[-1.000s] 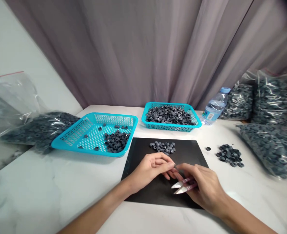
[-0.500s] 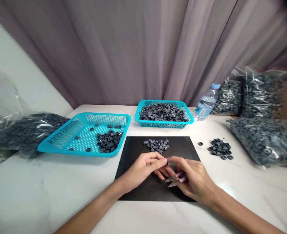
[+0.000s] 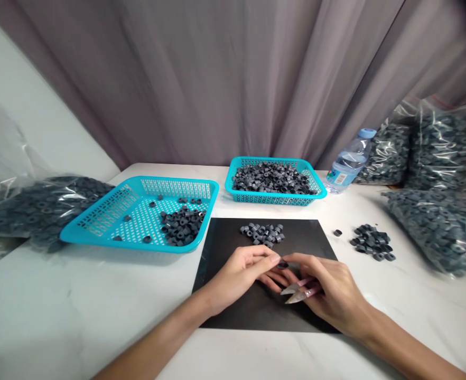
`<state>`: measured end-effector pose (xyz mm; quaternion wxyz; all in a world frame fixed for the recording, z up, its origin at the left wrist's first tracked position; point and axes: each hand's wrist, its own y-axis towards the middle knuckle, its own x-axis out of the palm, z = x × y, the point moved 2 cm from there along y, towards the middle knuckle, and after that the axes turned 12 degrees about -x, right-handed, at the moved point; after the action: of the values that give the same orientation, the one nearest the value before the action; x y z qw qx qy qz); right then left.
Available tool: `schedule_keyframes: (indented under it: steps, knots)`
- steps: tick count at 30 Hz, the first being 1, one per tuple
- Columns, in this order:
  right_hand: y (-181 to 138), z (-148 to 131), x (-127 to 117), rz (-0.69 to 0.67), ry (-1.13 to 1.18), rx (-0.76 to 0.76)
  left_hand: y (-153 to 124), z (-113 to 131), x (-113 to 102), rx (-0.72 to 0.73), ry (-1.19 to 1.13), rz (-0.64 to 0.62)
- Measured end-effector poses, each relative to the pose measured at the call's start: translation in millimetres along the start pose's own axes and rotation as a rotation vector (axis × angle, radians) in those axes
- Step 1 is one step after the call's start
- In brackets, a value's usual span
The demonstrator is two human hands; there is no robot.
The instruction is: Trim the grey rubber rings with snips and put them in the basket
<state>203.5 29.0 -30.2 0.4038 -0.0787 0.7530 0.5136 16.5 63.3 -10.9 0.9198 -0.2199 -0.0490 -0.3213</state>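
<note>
Over a black mat [image 3: 233, 306], my left hand [image 3: 252, 269] pinches a small dark grey plastic ring [image 3: 282, 265] at its fingertips. My right hand [image 3: 328, 285] is closed around a pair of small snips [image 3: 302, 291], whose two pointed blades stand apart and point left, below the ring. The right forefinger reaches to the ring's side; whether it presses on it I cannot tell. Beyond the hands, a small pile of grey rings [image 3: 262, 233] lies at the mat's far edge.
Left is a blue basket [image 3: 110, 244] partly filled with rings; a fuller blue basket [image 3: 276, 199] stands behind the mat. Another ring pile [image 3: 372, 243] lies right. A water bottle [image 3: 347, 163] and bags of rings [image 3: 439, 227] stand farther right, with another bag [image 3: 58, 206] at left.
The camera view has turned slightly left, so most things sit farther right. The ring's round face shows more now. Both hands keep nearly the same hold.
</note>
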Motion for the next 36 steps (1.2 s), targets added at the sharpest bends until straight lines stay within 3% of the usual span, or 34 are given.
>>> schedule_keyframes:
  steps: [6,14,20,36]
  knots:
    - [0,-1,0,0.016,-0.022,-0.005,-1,2,1,0.037,0.042,0.083]
    - [-2,-2,-1,0.053,-0.043,0.011,1,0,2,0.073,0.044,0.097]
    - [-9,0,-2,0.016,-0.084,-0.067,3,0,1,0.069,0.093,0.105]
    - [-4,4,-4,0.079,0.043,0.026,3,4,-3,0.088,0.179,0.023]
